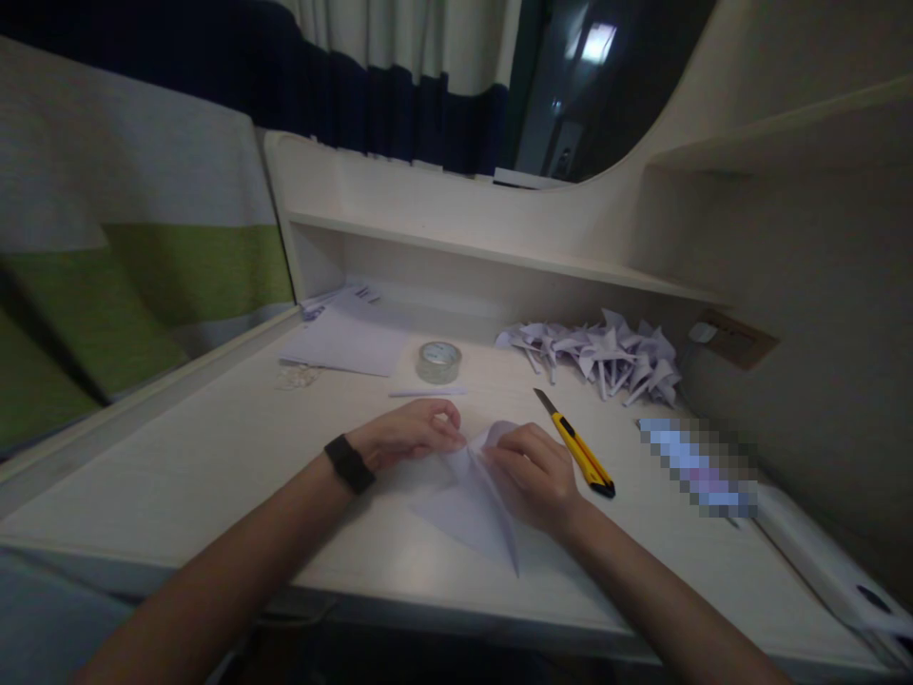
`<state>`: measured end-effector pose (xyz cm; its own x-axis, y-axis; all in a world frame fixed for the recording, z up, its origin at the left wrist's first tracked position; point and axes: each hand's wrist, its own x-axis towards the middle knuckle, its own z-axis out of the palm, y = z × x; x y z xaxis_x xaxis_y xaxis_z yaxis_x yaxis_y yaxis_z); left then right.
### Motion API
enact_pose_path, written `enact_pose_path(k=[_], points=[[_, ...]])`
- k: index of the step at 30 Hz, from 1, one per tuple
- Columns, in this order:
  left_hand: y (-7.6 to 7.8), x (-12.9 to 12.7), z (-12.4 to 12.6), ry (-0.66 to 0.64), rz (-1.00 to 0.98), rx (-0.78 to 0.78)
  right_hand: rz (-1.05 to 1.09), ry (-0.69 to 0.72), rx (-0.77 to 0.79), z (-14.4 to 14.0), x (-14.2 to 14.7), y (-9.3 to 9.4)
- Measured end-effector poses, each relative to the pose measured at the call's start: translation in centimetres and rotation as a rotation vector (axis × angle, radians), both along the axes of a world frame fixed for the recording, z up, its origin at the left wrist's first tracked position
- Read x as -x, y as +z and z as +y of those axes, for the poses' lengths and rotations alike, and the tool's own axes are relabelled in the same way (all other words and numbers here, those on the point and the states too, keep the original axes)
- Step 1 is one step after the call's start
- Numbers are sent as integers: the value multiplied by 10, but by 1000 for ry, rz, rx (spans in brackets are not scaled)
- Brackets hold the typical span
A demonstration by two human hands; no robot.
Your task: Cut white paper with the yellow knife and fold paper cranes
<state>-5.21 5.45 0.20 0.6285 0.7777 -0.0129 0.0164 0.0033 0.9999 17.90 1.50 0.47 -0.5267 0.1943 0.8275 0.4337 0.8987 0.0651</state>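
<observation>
Two hands meet over a folded sheet of pale paper (467,499) near the front edge of the desk (214,457). I see my left hand (410,433), with a dark band (349,463) on its wrist, pinching the paper's upper fold between curled fingertips, while my right hand (534,476) presses flat on the right side of the sheet, fingers bent over its top corner. The paper lies directly under and between both hands, its long point running toward me. Just beside the right hand lies a yellow utility knife (576,444), apart from the paper. Farther back sit a roll of clear tape (438,362), a stack of sheets (346,342) and a heap of folded paper pieces (603,357).
</observation>
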Motion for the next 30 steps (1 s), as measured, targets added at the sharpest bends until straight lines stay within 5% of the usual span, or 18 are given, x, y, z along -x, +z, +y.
enact_pose_path(k=[6,13,21,30], points=[[11,-3,-7,9,-23,51,22,17,3,-2,2,1],[4,0,-3,-40,-24,25,21,39,1,-2,2,2],[8,-2,-5,46,15,64,22,19,-39,-1,3,-1],[6,-1,-5,-71,-38,137,62,63,-2,-6,4,4]])
